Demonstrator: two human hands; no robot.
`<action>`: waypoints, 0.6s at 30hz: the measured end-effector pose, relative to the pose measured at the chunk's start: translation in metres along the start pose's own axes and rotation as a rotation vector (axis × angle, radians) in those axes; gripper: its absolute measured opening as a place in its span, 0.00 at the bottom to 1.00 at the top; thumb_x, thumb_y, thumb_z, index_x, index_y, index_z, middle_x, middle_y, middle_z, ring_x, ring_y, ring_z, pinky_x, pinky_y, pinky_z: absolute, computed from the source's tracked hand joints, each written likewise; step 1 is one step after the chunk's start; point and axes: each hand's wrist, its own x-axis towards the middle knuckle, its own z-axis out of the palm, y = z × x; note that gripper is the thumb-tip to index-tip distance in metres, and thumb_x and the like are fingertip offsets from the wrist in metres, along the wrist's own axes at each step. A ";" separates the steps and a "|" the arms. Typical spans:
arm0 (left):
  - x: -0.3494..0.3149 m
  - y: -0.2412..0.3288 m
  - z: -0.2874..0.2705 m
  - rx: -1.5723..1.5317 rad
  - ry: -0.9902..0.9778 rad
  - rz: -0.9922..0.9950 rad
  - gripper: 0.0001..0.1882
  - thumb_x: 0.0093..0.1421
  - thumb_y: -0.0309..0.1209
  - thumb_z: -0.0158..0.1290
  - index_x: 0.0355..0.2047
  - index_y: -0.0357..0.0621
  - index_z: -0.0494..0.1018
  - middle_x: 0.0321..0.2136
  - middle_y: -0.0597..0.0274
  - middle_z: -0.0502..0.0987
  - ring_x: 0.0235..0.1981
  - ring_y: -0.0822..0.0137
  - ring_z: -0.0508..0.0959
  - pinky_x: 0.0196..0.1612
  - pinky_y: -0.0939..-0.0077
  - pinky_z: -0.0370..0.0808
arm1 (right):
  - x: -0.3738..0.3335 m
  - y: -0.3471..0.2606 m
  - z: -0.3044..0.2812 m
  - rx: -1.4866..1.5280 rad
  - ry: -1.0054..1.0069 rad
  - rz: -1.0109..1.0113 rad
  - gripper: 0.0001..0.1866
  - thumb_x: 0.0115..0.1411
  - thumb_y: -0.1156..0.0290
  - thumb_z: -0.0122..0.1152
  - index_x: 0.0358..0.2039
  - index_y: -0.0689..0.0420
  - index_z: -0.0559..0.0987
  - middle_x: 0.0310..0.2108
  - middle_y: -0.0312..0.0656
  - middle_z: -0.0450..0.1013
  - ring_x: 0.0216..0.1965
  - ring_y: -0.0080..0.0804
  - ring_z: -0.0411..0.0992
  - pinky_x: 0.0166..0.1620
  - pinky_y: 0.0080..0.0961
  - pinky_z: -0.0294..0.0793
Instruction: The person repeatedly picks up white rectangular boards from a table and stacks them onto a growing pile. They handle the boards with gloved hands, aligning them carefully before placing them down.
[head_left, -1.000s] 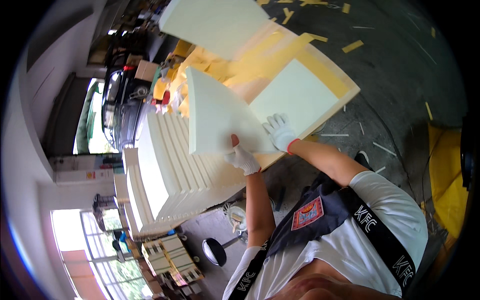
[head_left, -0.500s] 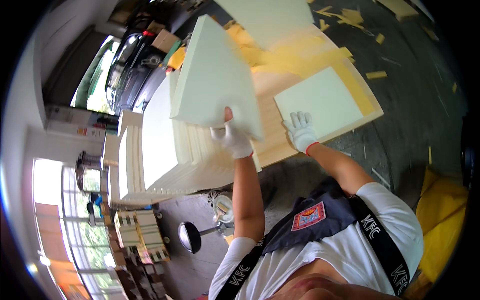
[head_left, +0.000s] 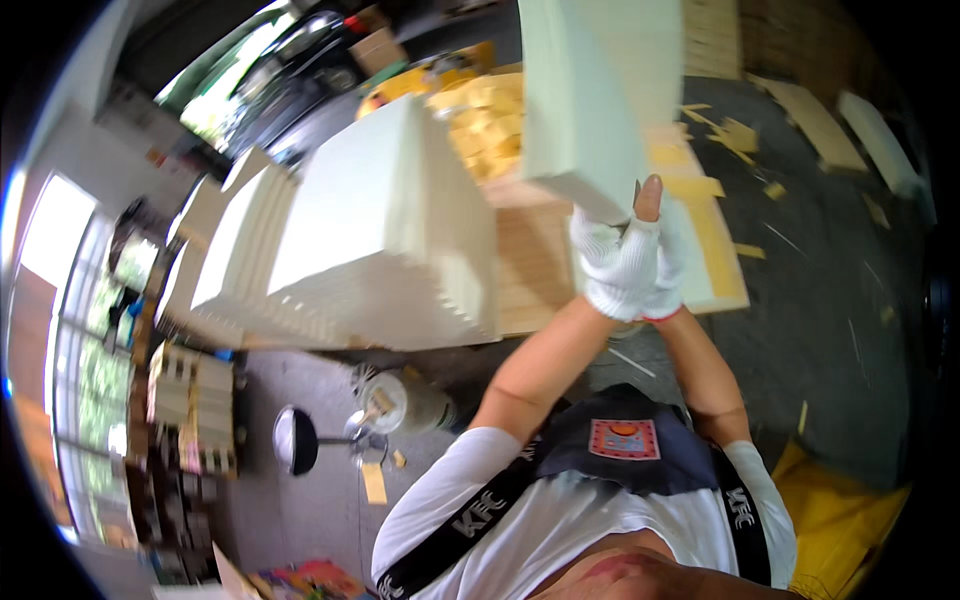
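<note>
A thick, pale white foam-like board [head_left: 575, 110] is raised over the wooden table [head_left: 522, 265], tilted up on its lower edge. My left hand [head_left: 622, 262], in a white knit glove with the thumb tip bare, is closed on its lower edge. Right behind it is my gloved right hand [head_left: 670, 280], mostly covered by the left, so its fingers do not show. Beneath my hands a flat pale board [head_left: 706, 258] lies at the table's right end, partly hidden. To the left, a stack of white boards [head_left: 335, 210] stands on the table.
More white boards [head_left: 235, 235] stand further left. Yellow offcuts [head_left: 487, 135] are heaped behind the table, and scraps [head_left: 738, 135] litter the floor at right. A white bucket [head_left: 405, 402] and a round stool [head_left: 296, 440] stand near the table's front left.
My left hand has carried the board rightward, away from the stack to above the flat board. My right hand was spread on the flat board and is now behind my left. The view has shifted.
</note>
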 end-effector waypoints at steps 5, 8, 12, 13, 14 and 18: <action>0.053 0.035 -0.052 0.685 -0.401 0.567 0.38 0.54 0.20 0.63 0.64 0.38 0.61 0.58 0.51 0.67 0.54 0.59 0.69 0.56 0.67 0.68 | 0.056 -0.072 -0.017 0.461 0.224 0.080 0.33 0.61 0.78 0.61 0.66 0.64 0.62 0.59 0.46 0.69 0.58 0.34 0.69 0.60 0.31 0.69; 0.089 0.068 -0.122 0.915 -0.304 0.455 0.44 0.54 0.16 0.61 0.70 0.40 0.55 0.70 0.48 0.57 0.68 0.53 0.62 0.69 0.62 0.62 | 0.092 -0.125 -0.015 0.500 0.158 0.229 0.34 0.61 0.77 0.61 0.66 0.65 0.61 0.57 0.45 0.70 0.55 0.32 0.71 0.58 0.30 0.70; 0.131 0.109 -0.225 0.962 -0.208 0.015 0.33 0.66 0.34 0.55 0.69 0.40 0.58 0.57 0.53 0.72 0.56 0.67 0.72 0.55 0.72 0.70 | 0.130 -0.156 0.045 0.807 -0.020 0.243 0.35 0.59 0.76 0.65 0.65 0.65 0.62 0.52 0.45 0.74 0.49 0.30 0.74 0.55 0.26 0.73; 0.142 0.116 -0.246 0.915 -0.175 -0.201 0.32 0.67 0.36 0.55 0.68 0.39 0.60 0.51 0.58 0.77 0.48 0.72 0.76 0.47 0.78 0.74 | 0.139 -0.162 0.062 0.866 -0.054 0.221 0.35 0.59 0.74 0.67 0.64 0.65 0.63 0.51 0.45 0.74 0.49 0.30 0.74 0.54 0.25 0.73; 0.151 0.120 -0.264 0.835 -0.138 -0.126 0.31 0.67 0.36 0.56 0.67 0.39 0.61 0.47 0.60 0.77 0.43 0.76 0.76 0.42 0.81 0.72 | 0.147 -0.164 0.078 0.843 -0.085 0.242 0.33 0.60 0.73 0.65 0.64 0.65 0.63 0.53 0.45 0.73 0.52 0.31 0.72 0.57 0.26 0.71; 0.174 0.155 -0.316 0.781 0.022 0.039 0.29 0.65 0.38 0.58 0.63 0.41 0.66 0.43 0.64 0.79 0.36 0.77 0.76 0.37 0.82 0.72 | 0.168 -0.176 0.158 0.909 -0.256 0.212 0.30 0.64 0.77 0.56 0.66 0.64 0.61 0.61 0.47 0.67 0.62 0.35 0.65 0.65 0.31 0.62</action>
